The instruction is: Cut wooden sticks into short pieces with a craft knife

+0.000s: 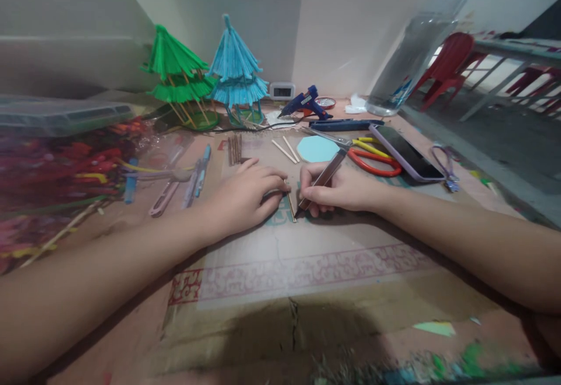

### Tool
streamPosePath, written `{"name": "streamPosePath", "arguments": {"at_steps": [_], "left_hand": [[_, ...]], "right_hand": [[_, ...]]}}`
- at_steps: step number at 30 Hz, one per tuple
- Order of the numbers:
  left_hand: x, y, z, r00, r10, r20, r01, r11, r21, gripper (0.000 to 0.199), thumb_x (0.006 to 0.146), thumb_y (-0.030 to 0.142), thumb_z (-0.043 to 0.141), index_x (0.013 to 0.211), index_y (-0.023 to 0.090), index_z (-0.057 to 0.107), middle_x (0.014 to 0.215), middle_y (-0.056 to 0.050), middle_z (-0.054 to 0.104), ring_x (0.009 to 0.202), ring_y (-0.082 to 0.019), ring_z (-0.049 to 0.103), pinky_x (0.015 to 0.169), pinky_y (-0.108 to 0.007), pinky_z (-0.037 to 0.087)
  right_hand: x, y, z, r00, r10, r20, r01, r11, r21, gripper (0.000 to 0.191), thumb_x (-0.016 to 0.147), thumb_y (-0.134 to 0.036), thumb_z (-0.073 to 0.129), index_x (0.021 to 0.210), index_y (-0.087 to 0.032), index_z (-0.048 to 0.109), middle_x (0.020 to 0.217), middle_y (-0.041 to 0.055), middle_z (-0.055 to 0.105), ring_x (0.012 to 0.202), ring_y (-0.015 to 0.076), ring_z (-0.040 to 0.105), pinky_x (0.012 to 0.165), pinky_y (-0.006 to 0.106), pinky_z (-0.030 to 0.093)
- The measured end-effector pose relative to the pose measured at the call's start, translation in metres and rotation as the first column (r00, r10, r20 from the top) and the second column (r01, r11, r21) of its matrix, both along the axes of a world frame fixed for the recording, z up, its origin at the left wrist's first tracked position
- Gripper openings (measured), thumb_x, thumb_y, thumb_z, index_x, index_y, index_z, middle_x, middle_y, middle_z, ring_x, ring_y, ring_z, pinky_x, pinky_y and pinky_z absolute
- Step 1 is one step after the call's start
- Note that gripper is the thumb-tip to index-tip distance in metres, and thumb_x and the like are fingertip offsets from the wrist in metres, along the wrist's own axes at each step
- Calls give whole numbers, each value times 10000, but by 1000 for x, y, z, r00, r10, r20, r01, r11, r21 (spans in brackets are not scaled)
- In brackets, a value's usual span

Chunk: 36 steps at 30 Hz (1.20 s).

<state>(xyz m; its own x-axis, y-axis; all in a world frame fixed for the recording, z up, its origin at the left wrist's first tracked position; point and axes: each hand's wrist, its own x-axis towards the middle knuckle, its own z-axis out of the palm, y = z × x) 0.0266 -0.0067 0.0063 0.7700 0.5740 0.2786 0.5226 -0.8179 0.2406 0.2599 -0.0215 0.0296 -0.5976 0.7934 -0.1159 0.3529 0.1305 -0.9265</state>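
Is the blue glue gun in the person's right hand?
No: the right hand holds a slim metal knife against a thin stick, while the glue gun lies far back on the table.

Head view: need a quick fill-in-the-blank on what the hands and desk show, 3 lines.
1. The right hand holds a ____ against the stick.
2. The left hand presses the stick onto the ____.
3. The green model stands ____ of the blue model.
Missing words: knife; cardboard; left
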Motion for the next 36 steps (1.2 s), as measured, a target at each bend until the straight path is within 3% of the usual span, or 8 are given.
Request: {"name": "streamPosePath", "arguments": {"at_steps": [13,17,22,28,36], "left_hand": [[1,-1,1,1000,-4,11,4,1000,3,223,958,215,490,1031,216,701,1198,-71,716,1158,-250,645,1175,-574,308],[1,-1,2,1000,-13,14,13,1000,13,226,963,214,483,1028,211,700,1186,-74,717,1155,-254,642,1163,-575,318],[0,-1,1,1000,-9,4,9,1000,11,227,957,212,497,1055,211,702,1206,-74,709,1165,-254,640,1176,-578,302],[0,-1,1,1000,-9,-1,9,1000,21,234,952,199,497,1066,205,702,1193,-73,716,1153,-253,645,1171,-573,318],[0,-1,0,1000,-19,3,19,999,41,240,963,205,490,1091,203,694,1215,-68,716,1170,-246,638,1173,-555,323]], "right_hand": [[-1,-1,-1,1000,9,-8,-9,1000,-21,176,829,-292,669,785,-194,529,603,-11,676,474,89,561,431,178,446],[-2,-2,0,999,-39,-6,39,999,-4,166,837,-291,654,790,-196,526,608,-15,675,451,79,535,404,167,416],[-2,-2,0,999,37,-8,-37,999,-17,159,848,-276,647,783,-191,531,602,-9,678,485,87,567,444,174,455],[-1,-1,-2,1000,-3,-29,3,1000,-4,170,848,-288,658,804,-194,523,619,-10,680,469,84,553,424,173,438],[2,0,-4,998,50,-36,-51,999,-17,174,854,-308,660,820,-189,538,640,3,696,514,99,601,454,181,475]]}}
